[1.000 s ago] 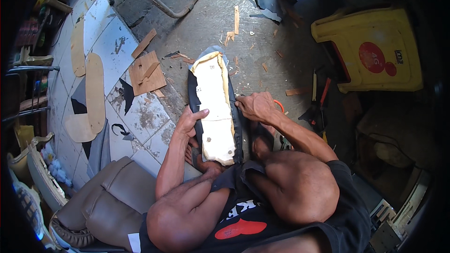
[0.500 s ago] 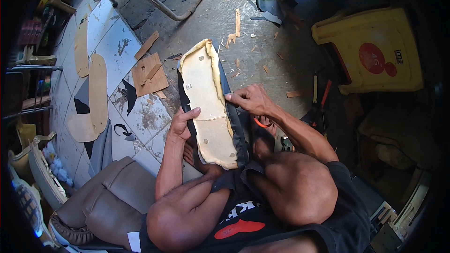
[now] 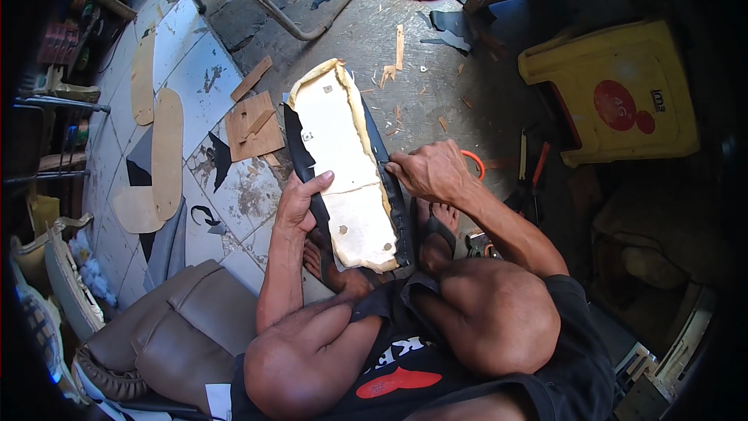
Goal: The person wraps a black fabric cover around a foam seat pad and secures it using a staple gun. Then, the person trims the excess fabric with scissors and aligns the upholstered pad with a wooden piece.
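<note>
A long padded panel [image 3: 335,132] stands over my lap, its pale backing board facing me, with yellow foam showing along its edges. Black cover material [image 3: 399,218] wraps its sides. My left hand [image 3: 300,201] grips the panel's left edge, thumb on the board and fingers hidden behind. At the right edge, my right hand [image 3: 432,171] is closed, thumb and forefinger pinching the black cover. An orange loop [image 3: 475,164] sticks out beside that hand; it resembles a tool handle, but the rest of it is hidden.
Wood scraps [image 3: 253,125] and cut board pieces [image 3: 167,156] lie on the floor at left. A brown cushioned seat [image 3: 187,327] is at lower left. A yellow plastic stool [image 3: 623,101] stands at right, near an orange-handled tool [image 3: 541,164]. A metal tube frame [image 3: 273,12] stands ahead.
My right hand has shifted right and slightly nearer me, still at the cover's edge. The orange loop has swung from below the hand to its right. The panel's top has tilted slightly left.
</note>
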Demonstrator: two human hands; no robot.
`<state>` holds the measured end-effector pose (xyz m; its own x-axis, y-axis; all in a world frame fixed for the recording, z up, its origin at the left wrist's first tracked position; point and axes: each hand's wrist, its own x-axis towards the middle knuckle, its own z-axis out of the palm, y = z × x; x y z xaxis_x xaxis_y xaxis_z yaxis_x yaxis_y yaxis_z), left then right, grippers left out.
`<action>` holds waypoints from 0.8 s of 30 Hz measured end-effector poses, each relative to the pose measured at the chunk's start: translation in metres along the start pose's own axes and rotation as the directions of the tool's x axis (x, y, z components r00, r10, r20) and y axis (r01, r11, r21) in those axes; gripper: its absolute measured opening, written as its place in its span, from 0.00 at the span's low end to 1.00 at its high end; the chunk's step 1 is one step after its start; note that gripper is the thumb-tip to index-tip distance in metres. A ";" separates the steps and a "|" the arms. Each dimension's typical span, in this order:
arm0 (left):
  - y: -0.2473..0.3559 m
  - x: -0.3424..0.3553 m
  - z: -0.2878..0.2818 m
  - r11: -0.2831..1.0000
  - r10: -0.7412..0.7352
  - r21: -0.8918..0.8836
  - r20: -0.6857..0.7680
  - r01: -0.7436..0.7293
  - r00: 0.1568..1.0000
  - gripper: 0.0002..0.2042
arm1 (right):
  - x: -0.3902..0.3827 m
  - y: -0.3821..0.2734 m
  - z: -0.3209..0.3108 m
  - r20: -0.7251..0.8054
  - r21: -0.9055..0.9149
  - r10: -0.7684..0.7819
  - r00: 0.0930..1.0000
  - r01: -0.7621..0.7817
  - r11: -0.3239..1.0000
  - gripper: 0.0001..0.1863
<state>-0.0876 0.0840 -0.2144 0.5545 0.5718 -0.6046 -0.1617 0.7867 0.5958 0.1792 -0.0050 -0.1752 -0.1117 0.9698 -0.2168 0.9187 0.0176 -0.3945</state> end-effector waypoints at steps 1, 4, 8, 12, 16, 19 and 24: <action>-0.001 -0.001 0.001 1.000 -0.006 -0.006 -0.004 0.006 1.000 0.31 | 0.003 0.003 -0.001 0.019 0.072 -0.001 1.000 -0.001 0.997 0.21; -0.005 0.004 0.001 0.995 -0.046 -0.088 0.057 0.051 0.997 0.31 | 0.005 0.012 -0.002 0.077 0.360 0.073 0.994 -0.096 0.928 0.25; -0.006 0.007 0.001 0.982 0.004 -0.187 0.031 0.002 1.000 0.30 | 0.006 0.007 -0.003 0.063 0.556 0.227 0.972 -0.223 0.801 0.27; 0.009 0.006 -0.001 0.988 0.059 -0.141 -0.008 -0.059 0.998 0.31 | -0.013 -0.005 0.000 -0.066 0.225 0.112 0.991 -0.095 0.970 0.23; 0.014 0.002 0.007 0.993 0.081 -0.082 -0.012 -0.081 0.997 0.31 | -0.012 -0.007 -0.005 -0.106 0.052 0.023 0.994 -0.018 0.998 0.17; 0.015 -0.001 0.011 0.996 0.086 -0.033 -0.007 -0.087 0.996 0.31 | -0.012 -0.007 -0.011 -0.110 -0.009 -0.023 0.994 0.022 1.000 0.17; 0.024 -0.006 0.019 0.997 0.082 -0.011 -0.006 -0.082 0.997 0.27 | -0.008 -0.003 -0.019 -0.049 0.072 -0.063 0.997 0.066 0.995 0.22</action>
<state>-0.0794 0.0948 -0.1864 0.5345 0.6358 -0.5568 -0.2153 0.7395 0.6378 0.1846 -0.0082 -0.1556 -0.1507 0.9775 -0.1476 0.8796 0.0644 -0.4714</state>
